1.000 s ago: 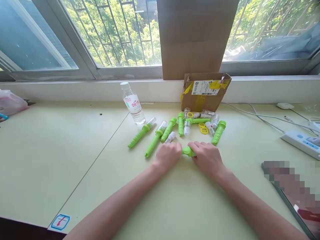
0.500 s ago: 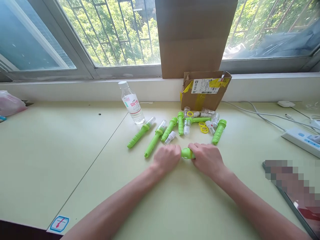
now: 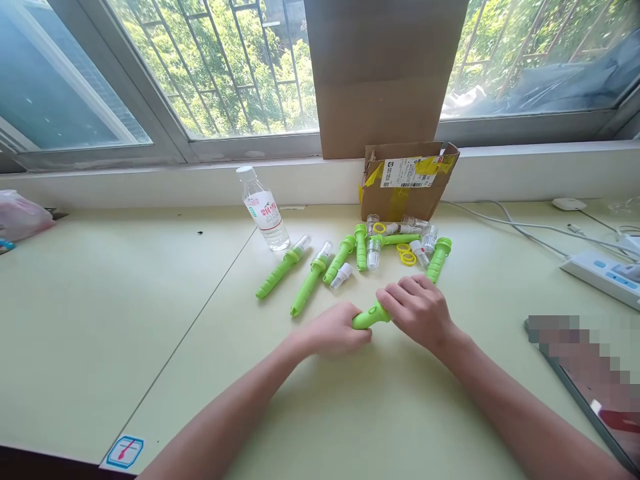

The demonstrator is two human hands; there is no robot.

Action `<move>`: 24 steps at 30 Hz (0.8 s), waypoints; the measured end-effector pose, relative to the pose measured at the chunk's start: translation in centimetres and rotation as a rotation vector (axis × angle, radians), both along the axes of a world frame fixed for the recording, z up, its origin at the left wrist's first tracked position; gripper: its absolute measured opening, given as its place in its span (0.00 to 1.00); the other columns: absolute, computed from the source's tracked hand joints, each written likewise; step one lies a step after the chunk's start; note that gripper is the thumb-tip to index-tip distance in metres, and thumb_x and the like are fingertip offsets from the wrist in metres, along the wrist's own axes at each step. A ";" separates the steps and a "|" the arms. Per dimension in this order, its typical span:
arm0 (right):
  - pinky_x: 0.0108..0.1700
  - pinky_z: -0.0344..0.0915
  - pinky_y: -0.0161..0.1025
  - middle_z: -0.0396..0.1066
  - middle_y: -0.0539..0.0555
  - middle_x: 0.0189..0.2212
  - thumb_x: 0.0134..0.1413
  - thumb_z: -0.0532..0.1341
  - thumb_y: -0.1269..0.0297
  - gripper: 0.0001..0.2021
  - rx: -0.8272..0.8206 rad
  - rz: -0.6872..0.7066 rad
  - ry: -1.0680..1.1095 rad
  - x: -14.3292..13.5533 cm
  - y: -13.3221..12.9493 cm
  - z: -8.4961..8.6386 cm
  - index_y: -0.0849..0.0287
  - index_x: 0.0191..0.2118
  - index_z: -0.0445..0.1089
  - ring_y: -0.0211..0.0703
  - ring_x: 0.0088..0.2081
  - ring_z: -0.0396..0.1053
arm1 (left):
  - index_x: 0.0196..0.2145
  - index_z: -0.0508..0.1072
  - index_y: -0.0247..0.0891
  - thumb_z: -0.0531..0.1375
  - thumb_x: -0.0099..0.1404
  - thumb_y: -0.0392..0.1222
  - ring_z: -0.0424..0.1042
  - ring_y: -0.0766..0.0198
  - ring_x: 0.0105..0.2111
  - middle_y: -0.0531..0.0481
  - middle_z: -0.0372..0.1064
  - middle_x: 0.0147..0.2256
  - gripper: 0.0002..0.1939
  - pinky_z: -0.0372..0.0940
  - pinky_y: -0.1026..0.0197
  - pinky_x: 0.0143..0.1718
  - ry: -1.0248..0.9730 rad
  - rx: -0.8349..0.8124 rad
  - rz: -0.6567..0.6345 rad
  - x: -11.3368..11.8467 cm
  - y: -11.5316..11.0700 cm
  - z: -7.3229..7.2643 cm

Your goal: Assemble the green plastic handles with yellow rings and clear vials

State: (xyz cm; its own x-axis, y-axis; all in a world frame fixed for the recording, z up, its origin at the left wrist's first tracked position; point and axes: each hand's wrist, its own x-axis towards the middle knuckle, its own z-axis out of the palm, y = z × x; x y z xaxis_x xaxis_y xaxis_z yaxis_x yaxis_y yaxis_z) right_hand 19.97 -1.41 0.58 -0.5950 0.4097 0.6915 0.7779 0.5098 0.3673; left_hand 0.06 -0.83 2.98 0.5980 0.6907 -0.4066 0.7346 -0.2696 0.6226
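Between my two hands, just above the table, is a green plastic handle (image 3: 371, 316), tilted up to the right. My right hand (image 3: 419, 305) wraps around its upper end and hides that part. At the lower end, my left hand (image 3: 341, 329) pinches it between thumb and fingers. Beyond my hands lie similar green ridged handles, two of them with clear tips: one on the left (image 3: 278, 273) and another beside it (image 3: 310, 283). A small clear piece with a white collar (image 3: 341, 275) rests near them. One more green handle (image 3: 439, 259) lies just past my right hand.
Clear caps and yellow rings (image 3: 407, 256) lie before an open cardboard box (image 3: 400, 190). A water bottle (image 3: 265, 212) stands left of them. On the right are a power strip (image 3: 603, 277), cables and a phone (image 3: 575, 387); a pink bag (image 3: 23, 217) sits far left.
My left hand has turned and slid lower, showing more of the handle's end. The handle has gone from nearly level to tilted, and my right hand has risen slightly to the right.
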 end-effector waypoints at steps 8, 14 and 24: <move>0.30 0.42 0.39 0.68 0.48 0.20 0.41 0.57 0.80 0.08 -0.416 -0.157 0.008 0.5 0.4 -1.2 0.58 0.25 0.65 0.38 0.23 0.57 | 0.30 0.65 0.36 0.47 0.58 0.29 0.71 0.53 0.28 0.43 0.68 0.26 0.09 0.58 0.58 0.27 0.297 0.519 0.133 2.3 -1.1 -1.6; 0.38 0.50 0.40 0.70 0.48 0.24 0.56 0.59 0.73 0.05 0.054 0.044 0.061 0.2 0.4 -0.2 0.57 0.31 0.68 0.38 0.28 0.58 | 0.19 0.57 0.39 0.53 0.61 0.49 0.59 0.68 0.15 0.55 0.58 0.16 0.17 0.56 0.64 0.18 -0.027 -0.314 -0.055 0.2 -0.3 1.2; 0.30 0.43 0.40 0.65 0.49 0.18 0.35 0.57 0.81 0.09 -0.336 -0.173 0.006 0.3 0.4 -0.9 0.58 0.22 0.63 0.39 0.23 0.55 | 0.25 0.61 0.38 0.51 0.56 0.34 0.68 0.56 0.26 0.47 0.64 0.23 0.04 0.54 0.60 0.25 0.267 0.465 0.225 2.5 -1.0 -2.1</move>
